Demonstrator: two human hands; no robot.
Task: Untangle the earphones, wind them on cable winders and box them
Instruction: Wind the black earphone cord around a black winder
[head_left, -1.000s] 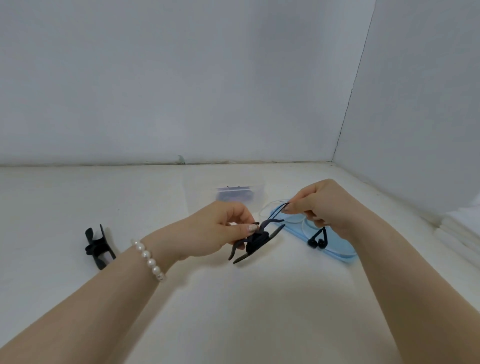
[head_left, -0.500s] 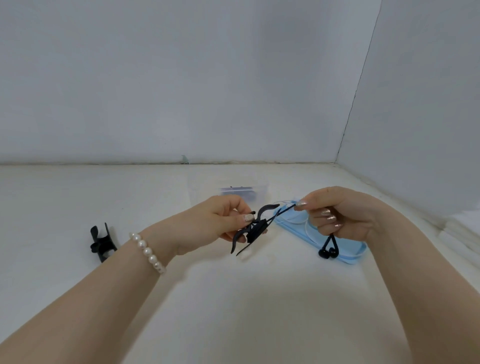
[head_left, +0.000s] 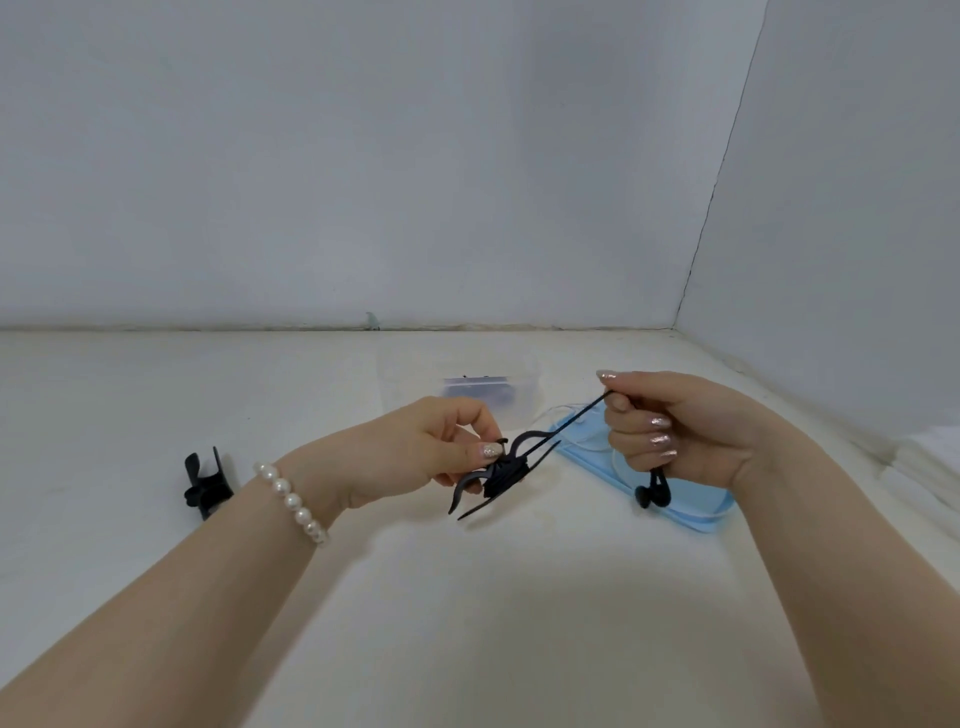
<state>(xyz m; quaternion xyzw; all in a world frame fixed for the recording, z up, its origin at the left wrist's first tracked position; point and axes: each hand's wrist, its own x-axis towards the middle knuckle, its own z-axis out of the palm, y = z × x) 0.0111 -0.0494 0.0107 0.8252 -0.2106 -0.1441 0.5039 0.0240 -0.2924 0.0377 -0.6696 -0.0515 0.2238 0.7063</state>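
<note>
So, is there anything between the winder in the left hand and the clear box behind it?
Nothing visible stands in the way. The left hand holds the black winder above the table, and the clear box lies just behind it with only bare surface between. The cable runs sideways to the right hand.

This looks like a bare, staged recording corner more than a lived-in room. Plain pale walls (head_left: 363, 156) meet in a corner seam (head_left: 719, 171) at one o'clock, above a white tabletop (head_left: 467, 597). Only small props lie on it: a clear plastic box (head_left: 491, 387) at twelve o'clock and a blue tray (head_left: 691, 512) at two.
</note>
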